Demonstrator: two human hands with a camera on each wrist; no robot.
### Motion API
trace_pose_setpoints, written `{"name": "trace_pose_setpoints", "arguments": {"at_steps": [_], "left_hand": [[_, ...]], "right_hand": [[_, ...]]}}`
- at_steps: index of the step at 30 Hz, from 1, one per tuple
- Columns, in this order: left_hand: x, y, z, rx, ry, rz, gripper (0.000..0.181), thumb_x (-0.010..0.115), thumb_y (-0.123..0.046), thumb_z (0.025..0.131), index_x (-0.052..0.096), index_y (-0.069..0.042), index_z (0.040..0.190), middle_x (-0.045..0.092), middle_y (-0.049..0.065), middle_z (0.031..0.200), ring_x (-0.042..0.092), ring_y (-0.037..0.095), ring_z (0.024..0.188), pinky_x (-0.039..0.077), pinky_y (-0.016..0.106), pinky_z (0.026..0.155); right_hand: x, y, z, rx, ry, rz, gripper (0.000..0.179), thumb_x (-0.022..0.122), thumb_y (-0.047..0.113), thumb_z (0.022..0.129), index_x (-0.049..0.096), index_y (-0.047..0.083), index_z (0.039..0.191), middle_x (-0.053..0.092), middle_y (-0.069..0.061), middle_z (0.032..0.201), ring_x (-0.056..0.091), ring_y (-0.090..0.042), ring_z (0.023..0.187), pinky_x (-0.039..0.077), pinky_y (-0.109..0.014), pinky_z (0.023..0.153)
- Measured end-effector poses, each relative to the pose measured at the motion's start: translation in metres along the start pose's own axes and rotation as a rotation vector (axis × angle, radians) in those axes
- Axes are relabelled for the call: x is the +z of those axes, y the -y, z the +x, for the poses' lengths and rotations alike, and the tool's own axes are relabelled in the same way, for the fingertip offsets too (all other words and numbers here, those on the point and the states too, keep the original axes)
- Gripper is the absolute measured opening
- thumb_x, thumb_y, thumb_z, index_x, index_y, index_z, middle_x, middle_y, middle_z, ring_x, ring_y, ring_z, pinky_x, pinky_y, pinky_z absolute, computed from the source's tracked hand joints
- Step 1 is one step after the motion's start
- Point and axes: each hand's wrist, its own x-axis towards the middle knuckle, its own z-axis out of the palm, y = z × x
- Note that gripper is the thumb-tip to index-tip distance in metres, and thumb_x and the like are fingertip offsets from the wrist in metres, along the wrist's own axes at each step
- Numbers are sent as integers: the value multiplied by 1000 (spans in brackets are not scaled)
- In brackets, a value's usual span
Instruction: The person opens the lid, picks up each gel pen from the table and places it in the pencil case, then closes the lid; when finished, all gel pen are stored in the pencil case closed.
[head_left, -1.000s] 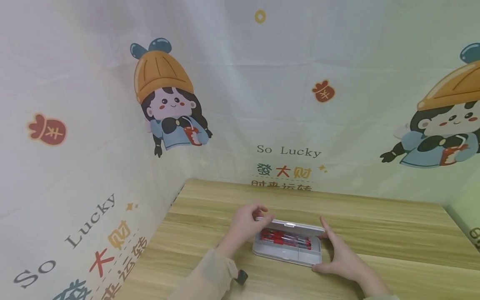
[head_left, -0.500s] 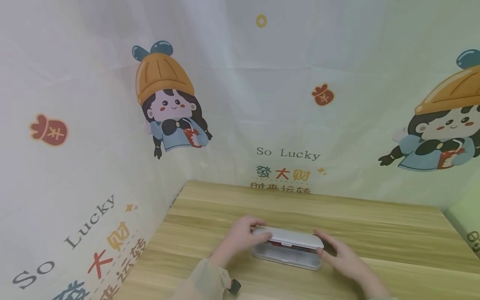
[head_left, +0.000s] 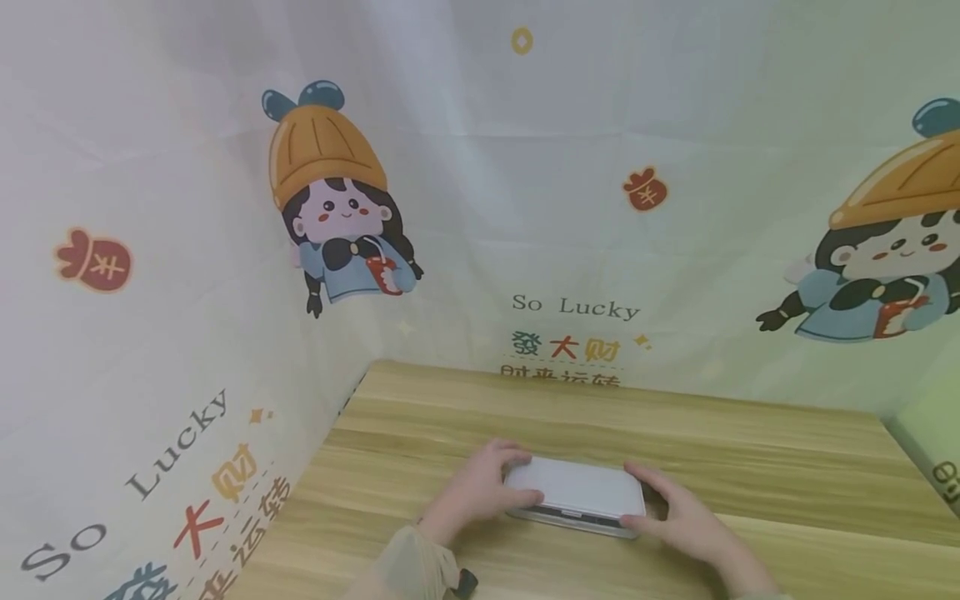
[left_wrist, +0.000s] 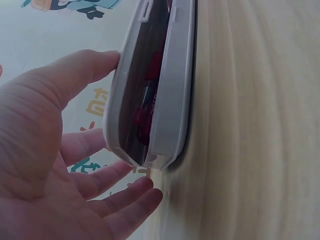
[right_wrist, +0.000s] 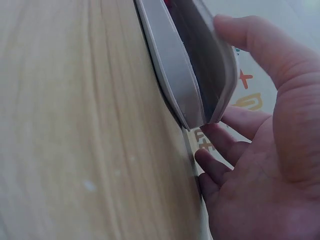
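A white pencil case [head_left: 577,487] lies on the table with its lid lowered, a narrow gap left along the front. Through that gap in the left wrist view, red pens [left_wrist: 146,107] show inside. My left hand [head_left: 480,483] grips the case's left end, thumb on the lid's front edge and fingers round the end toward the back. At the right end, my right hand [head_left: 682,512] holds the lid the same way, its thumb at the front corner. In the right wrist view the gap between lid [right_wrist: 220,65] and base [right_wrist: 172,70] is also visible.
The wood-grain table [head_left: 420,400] runs back to a printed cloth [head_left: 465,208] with cartoon figures and lettering. A small dark object [head_left: 467,583] sits at the left sleeve's cuff [head_left: 420,562].
The lid has swung down toward me from raised, hiding the pens in the head view. Both hands have come down with it; the right thumb has moved from the base up to the lid.
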Motion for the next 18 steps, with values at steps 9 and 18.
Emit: {"name": "trace_pose_setpoints", "arguments": {"at_steps": [9,18], "left_hand": [[4,3,-2,5,-4,52,75,92,-47,85,69,-9,146,62,16,160,57,40,149,45,60,126],[12,8,0,-13,-22,99,78,94,-50,83,69,-13,147,61,12,161,56,39,151,44,59,128]], "right_hand": [[4,2,1,1,-4,-40,94,92,45,87,52,4,161,52,-29,165,45,-61,151,39,-80,119],[3,3,0,9,15,-52,94,93,43,86,51,6,161,52,-29,164,46,-61,151,41,-80,117]]}}
